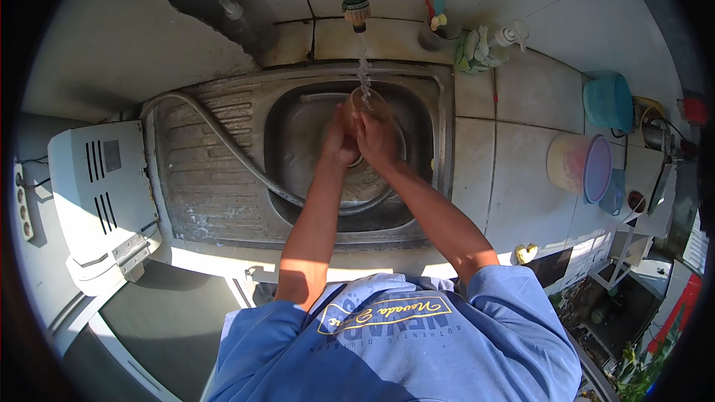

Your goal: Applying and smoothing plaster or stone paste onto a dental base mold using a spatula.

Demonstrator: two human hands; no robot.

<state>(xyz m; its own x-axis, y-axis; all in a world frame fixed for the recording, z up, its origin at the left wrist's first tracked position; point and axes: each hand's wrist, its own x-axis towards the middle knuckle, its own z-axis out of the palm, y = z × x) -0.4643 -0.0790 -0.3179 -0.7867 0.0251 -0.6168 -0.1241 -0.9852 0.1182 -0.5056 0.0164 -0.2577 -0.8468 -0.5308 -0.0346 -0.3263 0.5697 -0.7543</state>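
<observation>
Over the sink basin (298, 115), my two hands meet under a running tap (357, 7). A stream of water (363, 63) falls into a small brownish, round-rimmed cup (378, 106) between them. My left hand (339, 138) is closed against the cup's left side, its fingers partly hidden. My right hand (376, 140) grips the near side, with its fingers bent at the rim. Most of the cup's body is covered by the hands, so its full shape does not show.
A grey hose (223, 138) curves over the ribbed drainboard (208, 179) into the basin. Behind right are a brush holder (438, 34) and a pump bottle (506, 35). A tub with a purple lid (598, 169) stands right; a white appliance (100, 186) stands left.
</observation>
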